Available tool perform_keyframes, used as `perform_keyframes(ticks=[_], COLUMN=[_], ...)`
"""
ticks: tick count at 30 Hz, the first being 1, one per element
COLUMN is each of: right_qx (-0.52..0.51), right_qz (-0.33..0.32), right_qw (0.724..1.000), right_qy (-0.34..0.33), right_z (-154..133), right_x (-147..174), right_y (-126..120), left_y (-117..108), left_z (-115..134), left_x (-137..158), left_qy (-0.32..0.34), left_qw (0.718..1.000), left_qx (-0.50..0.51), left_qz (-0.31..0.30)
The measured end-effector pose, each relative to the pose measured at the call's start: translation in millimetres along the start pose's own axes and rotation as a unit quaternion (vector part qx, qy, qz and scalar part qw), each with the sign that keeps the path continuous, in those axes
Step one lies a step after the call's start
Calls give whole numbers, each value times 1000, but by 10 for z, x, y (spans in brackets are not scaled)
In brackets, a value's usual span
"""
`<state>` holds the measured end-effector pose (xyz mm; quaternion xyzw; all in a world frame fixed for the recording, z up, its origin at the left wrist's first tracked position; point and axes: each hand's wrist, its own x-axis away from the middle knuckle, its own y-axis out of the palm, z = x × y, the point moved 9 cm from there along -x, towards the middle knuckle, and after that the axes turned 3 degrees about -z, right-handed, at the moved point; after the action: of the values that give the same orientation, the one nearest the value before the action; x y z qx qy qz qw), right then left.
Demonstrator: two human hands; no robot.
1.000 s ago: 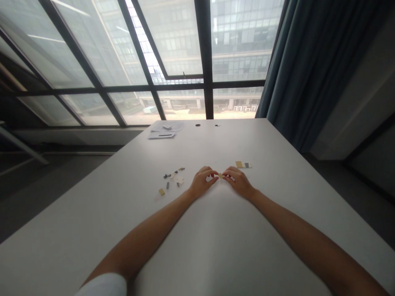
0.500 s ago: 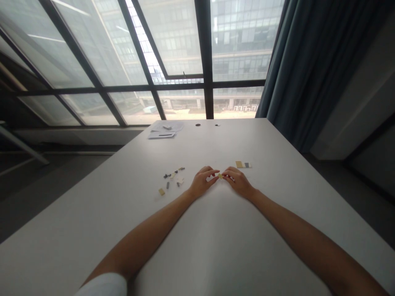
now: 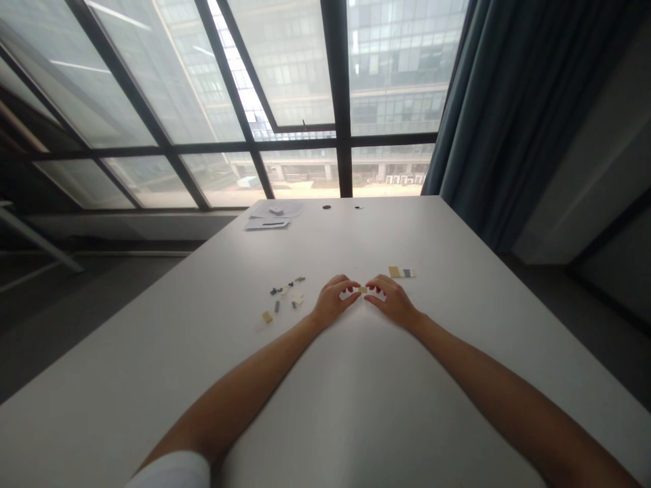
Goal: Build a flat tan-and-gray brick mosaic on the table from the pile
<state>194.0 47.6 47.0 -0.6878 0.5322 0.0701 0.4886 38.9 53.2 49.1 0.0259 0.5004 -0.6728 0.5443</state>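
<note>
A small pale-yellow toy building brick (image 3: 363,289) sits between the fingertips of both hands, just above the white table. My left hand (image 3: 333,299) pinches it from the left, thumb below and fingers curled above. From the right, my right hand (image 3: 391,300) grips the opposite edge with its fingertips. Beyond my right hand lies a flat row of pieces: a tan studded plate (image 3: 394,272) with a grey piece (image 3: 407,273) and white ones beside it. To the left of my left hand are scattered small dark, white and grey pieces (image 3: 277,306) and a tan plate (image 3: 267,317).
The white table (image 3: 325,244) stretches toward the windows. Papers (image 3: 269,222) with a small white object (image 3: 276,211) on them lie at its far left corner. Two dark round spots, one a hole (image 3: 326,207), show near the far edge. A blue curtain (image 3: 472,135) hangs at right.
The brick has turned between my fingers and now lies level, where it was tilted before. Both hands have stayed in nearly the same place.
</note>
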Motion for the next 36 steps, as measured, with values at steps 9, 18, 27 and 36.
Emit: perform_keyframes(ticks=[9,18,27,36], right_qx=[3,-5,-7,-20], right_qz=[1,-6,11,0], right_qw=[1000,1000,1000,1000], right_qy=[3,5,10,-2], right_z=[-4,0,40,-7], right_x=[-3,4,7,-3], right_y=[4,3,-17,-7], left_y=[24,53,55,67], left_z=[14,-6,-2,16], left_x=[0,3,4,11], left_qy=[4,-3,2,-1], left_qw=[1000,999,999,999], left_qx=[14,16,21,18], left_qz=[-25,-35,-29,-37])
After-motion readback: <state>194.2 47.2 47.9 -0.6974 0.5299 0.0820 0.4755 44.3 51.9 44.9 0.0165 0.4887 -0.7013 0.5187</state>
